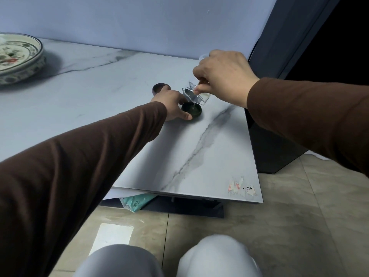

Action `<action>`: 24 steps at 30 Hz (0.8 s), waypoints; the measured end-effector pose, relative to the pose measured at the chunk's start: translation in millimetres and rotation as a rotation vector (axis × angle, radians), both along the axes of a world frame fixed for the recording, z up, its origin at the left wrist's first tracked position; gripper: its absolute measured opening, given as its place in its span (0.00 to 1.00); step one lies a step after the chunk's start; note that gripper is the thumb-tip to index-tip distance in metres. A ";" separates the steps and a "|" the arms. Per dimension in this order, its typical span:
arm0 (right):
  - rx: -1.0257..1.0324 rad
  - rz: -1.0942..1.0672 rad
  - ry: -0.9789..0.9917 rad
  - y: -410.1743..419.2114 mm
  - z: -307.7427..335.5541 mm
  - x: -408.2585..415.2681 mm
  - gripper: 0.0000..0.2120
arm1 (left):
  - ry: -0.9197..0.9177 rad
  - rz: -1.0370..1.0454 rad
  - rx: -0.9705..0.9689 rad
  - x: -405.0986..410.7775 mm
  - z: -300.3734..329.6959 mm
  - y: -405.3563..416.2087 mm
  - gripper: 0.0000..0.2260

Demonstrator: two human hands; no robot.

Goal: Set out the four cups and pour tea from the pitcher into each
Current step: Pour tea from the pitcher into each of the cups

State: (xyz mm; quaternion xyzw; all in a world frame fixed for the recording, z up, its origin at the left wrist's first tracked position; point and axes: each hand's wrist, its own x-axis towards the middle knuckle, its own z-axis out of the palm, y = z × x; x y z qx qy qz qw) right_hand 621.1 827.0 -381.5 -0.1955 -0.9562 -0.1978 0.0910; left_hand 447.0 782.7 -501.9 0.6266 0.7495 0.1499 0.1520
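Head view: right hand (223, 76) gripping tilted glass pitcher (194, 95), left hand (171, 105) pinching dark cup (192, 110), another cup (158, 88) half-hidden.

Clear glass pitcher (194, 94) tipped steeply, spout down over dark green cup (192, 110), thin stream running into it. Green cup upright on marble tabletop (209, 156). 2nd dark brown cup (158, 88) upright just behind-left, partly hidden.

My left hand (171, 104) reaching forward, thumb out, fingers curled; right hand (223, 76) raised, knuckles up, fingers pinching.
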 end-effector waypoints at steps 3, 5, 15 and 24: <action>0.009 -0.002 0.000 0.1 0.1 0.0 0.15 | 0.007 -0.003 0.000 0.3 0.7 0.3 0.27; 0.015 -0.002 -0.005 -0.2 -0.6 -0.1 0.15 | 0.007 -0.001 0.000 0.3 0.7 0.4 0.27; 0.034 -0.005 -0.038 -1.1 -2.3 1.8 0.15 | -0.011 0.006 0.008 0.1 0.5 0.2 0.27; 0.081 0.009 -0.074 -3.3 -0.4 2.2 0.15 | 0.000 -0.001 0.003 -0.8 0.5 1.7 0.28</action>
